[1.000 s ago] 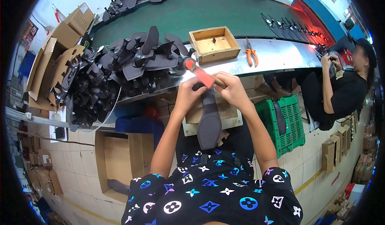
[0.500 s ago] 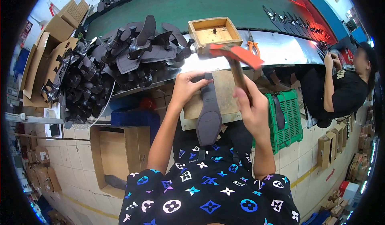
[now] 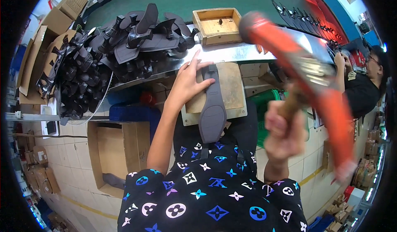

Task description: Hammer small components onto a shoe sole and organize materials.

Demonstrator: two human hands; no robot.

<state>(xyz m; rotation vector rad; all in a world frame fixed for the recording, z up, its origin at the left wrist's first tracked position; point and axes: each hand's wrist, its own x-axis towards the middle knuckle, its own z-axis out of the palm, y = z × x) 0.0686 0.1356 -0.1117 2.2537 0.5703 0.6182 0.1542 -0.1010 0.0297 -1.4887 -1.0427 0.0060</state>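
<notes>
A dark grey shoe sole (image 3: 213, 120) lies lengthwise on the worn board (image 3: 232, 87) in front of me, its wide end reaching toward my shirt. My left hand (image 3: 188, 84) steadies its narrow far end, the thumb on top and another finger at the tip, while the index finger stretches out toward the metal ledge. In my right hand (image 3: 285, 135) is a hammer (image 3: 302, 60) with a red head and wooden handle, closely gripped. It is raised to the right of the board, close to the camera and blurred, apart from the sole.
Black heeled shoe parts (image 3: 140, 41) are heaped at the left. A wooden box (image 3: 217, 37) sits on the metal ledge (image 3: 248, 55), before a green belt (image 3: 186, 0). Low down stand a cardboard box (image 3: 138, 149) and a green crate (image 3: 261, 128). A co-worker (image 3: 364, 91) is at far right.
The hammer has risen and swung right, away from the board and closer to the camera. My left hand's pinch has loosened and its fingers have spread along the sole's end.
</notes>
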